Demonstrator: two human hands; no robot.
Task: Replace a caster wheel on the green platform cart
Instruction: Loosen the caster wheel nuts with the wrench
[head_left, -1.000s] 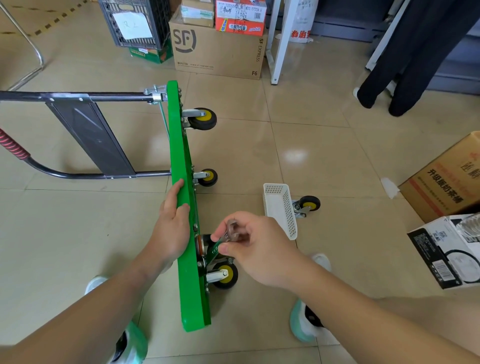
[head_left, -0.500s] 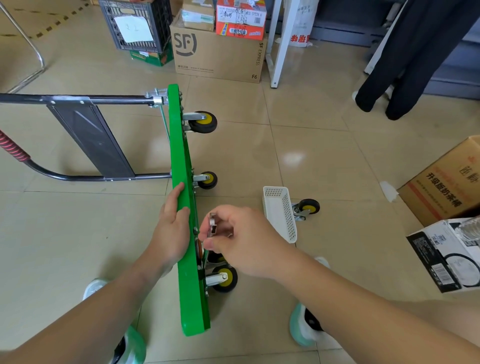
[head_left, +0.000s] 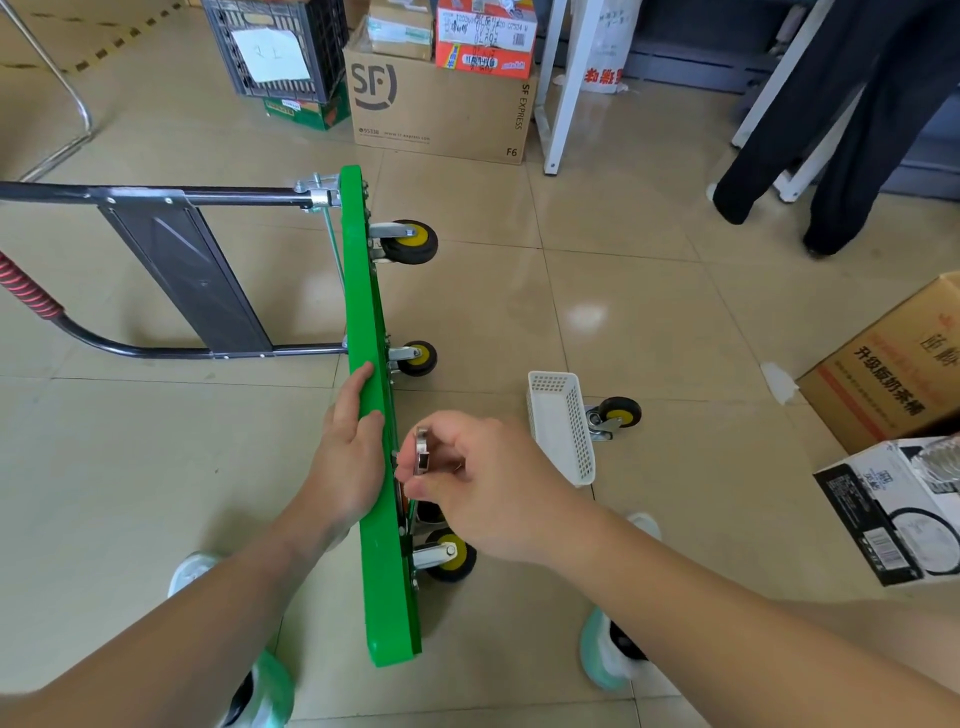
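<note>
The green platform cart (head_left: 370, 322) stands on its side edge, its black folded handle (head_left: 182, 270) lying to the left. Black casters with yellow hubs stick out to the right: a far one (head_left: 410, 241), a middle one (head_left: 418, 357) and a near one (head_left: 449, 556). My left hand (head_left: 348, 457) grips the deck's upper edge. My right hand (head_left: 483, 483) pinches a small metal wrench (head_left: 422, 449) held against the deck's underside just above the near caster. A loose caster (head_left: 615, 415) lies on the floor beside a white basket (head_left: 561, 426).
Cardboard boxes (head_left: 441, 104) and a dark crate (head_left: 275, 47) stand at the back. A brown box (head_left: 893, 374) and a white carton (head_left: 893, 509) sit at the right. A person's dark trousers (head_left: 831, 130) are at the far right. My shoes (head_left: 608, 654) flank the cart.
My right hand has risen and moved left toward the deck, turning the wrench upright against the underside. My left hand keeps its grip on the deck edge.
</note>
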